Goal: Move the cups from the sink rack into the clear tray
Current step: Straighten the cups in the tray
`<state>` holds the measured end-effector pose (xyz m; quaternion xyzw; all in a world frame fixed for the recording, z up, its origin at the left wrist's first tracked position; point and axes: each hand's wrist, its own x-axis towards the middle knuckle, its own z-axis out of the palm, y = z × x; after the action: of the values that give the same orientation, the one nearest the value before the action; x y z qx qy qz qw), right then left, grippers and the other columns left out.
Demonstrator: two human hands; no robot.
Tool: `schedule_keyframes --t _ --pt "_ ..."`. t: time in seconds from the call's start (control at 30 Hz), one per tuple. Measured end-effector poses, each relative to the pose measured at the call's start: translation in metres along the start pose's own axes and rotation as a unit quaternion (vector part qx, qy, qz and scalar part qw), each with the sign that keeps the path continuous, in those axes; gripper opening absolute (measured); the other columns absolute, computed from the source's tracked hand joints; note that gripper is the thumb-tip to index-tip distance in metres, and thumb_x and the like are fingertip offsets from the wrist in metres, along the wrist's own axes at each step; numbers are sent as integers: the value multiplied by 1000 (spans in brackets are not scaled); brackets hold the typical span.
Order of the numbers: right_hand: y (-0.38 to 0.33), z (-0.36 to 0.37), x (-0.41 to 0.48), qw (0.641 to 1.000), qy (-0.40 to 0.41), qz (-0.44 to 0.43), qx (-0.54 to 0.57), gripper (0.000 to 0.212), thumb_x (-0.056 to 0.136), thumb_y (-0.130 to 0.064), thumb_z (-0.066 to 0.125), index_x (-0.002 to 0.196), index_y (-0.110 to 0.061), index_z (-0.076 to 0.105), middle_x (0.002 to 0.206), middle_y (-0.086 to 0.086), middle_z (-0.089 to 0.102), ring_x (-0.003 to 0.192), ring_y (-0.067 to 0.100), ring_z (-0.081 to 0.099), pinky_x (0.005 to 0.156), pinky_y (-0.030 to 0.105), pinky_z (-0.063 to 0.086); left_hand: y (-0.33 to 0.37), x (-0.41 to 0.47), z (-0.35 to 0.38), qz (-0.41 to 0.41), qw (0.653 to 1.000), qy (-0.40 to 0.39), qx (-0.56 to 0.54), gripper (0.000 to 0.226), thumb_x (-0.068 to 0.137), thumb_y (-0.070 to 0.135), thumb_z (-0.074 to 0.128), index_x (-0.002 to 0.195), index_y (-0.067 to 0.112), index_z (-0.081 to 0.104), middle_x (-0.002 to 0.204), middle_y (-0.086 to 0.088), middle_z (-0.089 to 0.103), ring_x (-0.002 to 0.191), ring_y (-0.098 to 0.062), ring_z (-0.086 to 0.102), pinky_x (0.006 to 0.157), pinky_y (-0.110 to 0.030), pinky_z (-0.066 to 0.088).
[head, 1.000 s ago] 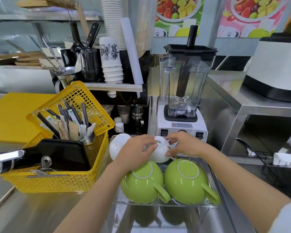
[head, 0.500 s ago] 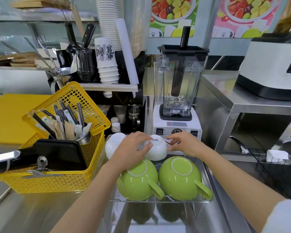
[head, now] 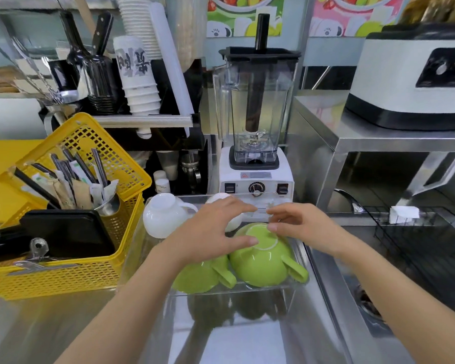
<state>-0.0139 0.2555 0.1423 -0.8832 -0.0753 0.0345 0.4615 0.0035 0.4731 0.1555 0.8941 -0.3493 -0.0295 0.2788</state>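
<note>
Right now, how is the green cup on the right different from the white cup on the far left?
The right green cup is green and looks bigger; the left white cup is white and looks smaller. The green cup sits at the near end of the clear tray; the white cup sits at the far end. The right hand rests fingers on the green cup; nothing touches the white cup. Both are upside down, with one handle.

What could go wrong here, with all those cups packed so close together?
The two green cups touch at the clear tray's near edge, so a nudge from either hand might chip them. The left hand covers a white cup it could knock. The blender stands right behind.
</note>
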Motion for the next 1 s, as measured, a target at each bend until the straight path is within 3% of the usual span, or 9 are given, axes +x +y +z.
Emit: schedule_keyframes --t 0.13,0.23,0.3,0.4,0.6,0.73,0.83,0.9,1.0 --pt "1 -5 -24 999 -32 -7 -4 45 76 -25 72 118 -20 59 113 -6 65 104 2 59 80 2 41 11 4 10 4 997 -76 23 71 77 50 67 138 36 33 143 11 35 131 -8 26 105 -23 19" --pt "2 -9 -41 996 -79 -7 -35 59 72 -25 76 124 -31 49 123 -16 53 105 -18 47 86 -4 30 14 10 19 19 994 -99 50 77 74 52 68 139 36 30 142 9 35 131 -9 25 103 -22 17" --pt "5 -10 -48 989 -110 -6 -96 78 68 -34 78 134 -37 36 135 -22 39 118 -15 37 101 8 21 15 14 24 21 992 -104 64 81 72 55 69 140 36 29 143 8 35 132 -11 25 107 -27 18" --pt "5 -11 -53 980 -123 -8 -156 89 68 -39 77 141 -37 24 137 -26 26 126 -9 21 104 19 8 15 18 29 18 990 -116 73 84 71 56 69 141 35 27 144 7 33 133 -13 26 111 -31 19" --pt "3 -12 -53 986 -105 -1 -133 86 69 -29 79 140 -31 30 146 -12 34 124 -5 30 101 8 19 14 17 29 4 986 -150 78 93 67 57 72 141 43 16 150 10 25 136 -14 25 113 -34 21" --pt "4 -14 -54 985 -122 7 -122 82 70 -25 78 139 -32 33 141 -16 40 109 -15 38 83 -11 22 15 13 25 12 986 -150 74 93 69 53 72 142 42 16 149 14 23 137 -10 23 110 -28 20" --pt "2 -15 -53 984 -132 9 -117 78 74 -21 76 138 -31 33 132 -23 40 89 -28 40 75 -12 25 13 10 23 11 987 -147 64 92 69 50 74 142 41 18 148 15 25 136 -7 24 110 -27 23" --pt "1 -15 -52 985 -134 6 -109 74 76 -17 74 138 -28 35 125 -24 40 82 -39 34 73 -12 26 14 7 21 7 987 -148 62 93 69 47 74 142 41 18 149 15 24 136 -6 23 109 -27 23" --pt "0 -15 -49 984 -129 3 -121 68 77 -13 72 135 -26 40 119 -24 42 78 -42 31 72 -11 28 15 3 17 3 987 -145 66 93 70 45 74 143 41 17 149 15 24 135 -6 23 107 -25 22"
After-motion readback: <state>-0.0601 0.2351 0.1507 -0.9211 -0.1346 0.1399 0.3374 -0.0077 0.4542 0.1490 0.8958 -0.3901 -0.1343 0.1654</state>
